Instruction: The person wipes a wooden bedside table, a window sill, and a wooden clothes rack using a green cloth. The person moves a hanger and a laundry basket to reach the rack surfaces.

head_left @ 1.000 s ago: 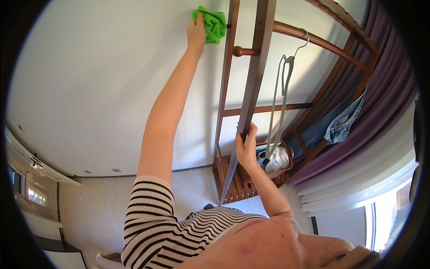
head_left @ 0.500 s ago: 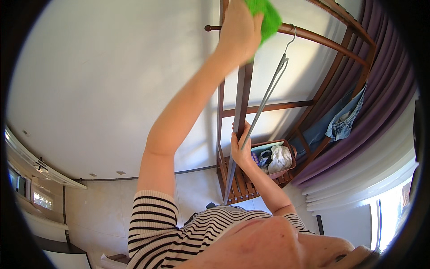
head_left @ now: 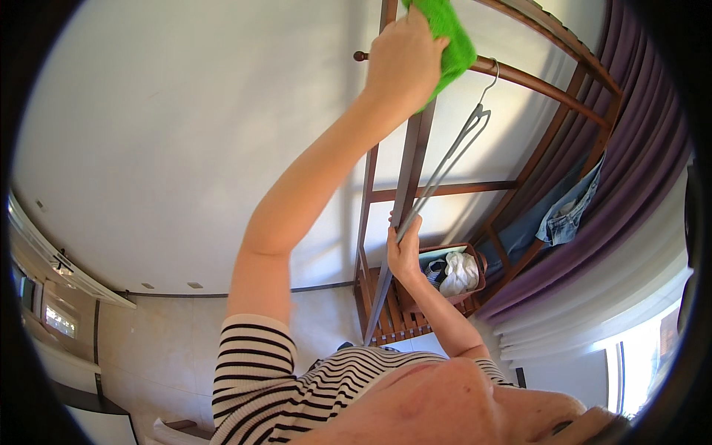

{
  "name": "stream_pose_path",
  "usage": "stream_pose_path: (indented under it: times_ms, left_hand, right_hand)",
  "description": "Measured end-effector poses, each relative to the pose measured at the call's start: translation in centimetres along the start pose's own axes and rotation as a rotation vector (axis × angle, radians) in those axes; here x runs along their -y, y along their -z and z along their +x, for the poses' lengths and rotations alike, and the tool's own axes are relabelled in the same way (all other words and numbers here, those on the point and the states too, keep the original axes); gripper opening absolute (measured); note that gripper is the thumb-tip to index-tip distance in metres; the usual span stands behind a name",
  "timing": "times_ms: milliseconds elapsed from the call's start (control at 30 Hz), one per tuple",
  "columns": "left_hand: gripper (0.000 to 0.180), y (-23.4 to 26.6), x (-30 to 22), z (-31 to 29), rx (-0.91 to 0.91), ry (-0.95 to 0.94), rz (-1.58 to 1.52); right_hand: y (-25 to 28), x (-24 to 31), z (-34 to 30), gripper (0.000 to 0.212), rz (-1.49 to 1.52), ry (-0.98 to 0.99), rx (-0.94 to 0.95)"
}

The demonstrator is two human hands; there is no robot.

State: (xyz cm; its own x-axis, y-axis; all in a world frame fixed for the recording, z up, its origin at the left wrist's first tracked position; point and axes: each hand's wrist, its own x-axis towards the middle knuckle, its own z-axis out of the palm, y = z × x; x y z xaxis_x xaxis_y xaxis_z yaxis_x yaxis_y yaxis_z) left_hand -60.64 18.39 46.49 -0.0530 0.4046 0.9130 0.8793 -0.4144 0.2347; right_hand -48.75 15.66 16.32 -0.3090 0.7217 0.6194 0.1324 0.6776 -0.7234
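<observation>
Left hand (head_left: 404, 63), arm stretched to the frame's top, clutches a green cloth (head_left: 451, 41); right hand (head_left: 403, 252), centre, grips the rack post (head_left: 408, 185).

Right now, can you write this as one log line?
left hand: presses green cloth on wooden rack | right hand: grips rack post | hanger: on rail

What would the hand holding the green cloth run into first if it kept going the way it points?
Probably the wooden rail of the rack: the left hand with the green cloth already reaches up beside it. Depth is unclear here.
</observation>
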Motion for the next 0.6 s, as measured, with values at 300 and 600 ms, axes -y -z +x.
stream_pose_path:
  times_ms: [300, 600]
  left_hand:
    - [0.032, 3.1, 11.8, 7.7, -0.366, 0.178, -0.357]
    - [0.038, -7.4, 14.2, 13.1, 0.000, 0.526, -1.233]
  right_hand:
    - [0.0, 0.6, 0.0, 0.044, 0.058, -0.009, 0.030]
    - [-0.4, -0.3, -0.1, 0.035, 0.110, -0.057, 0.016]
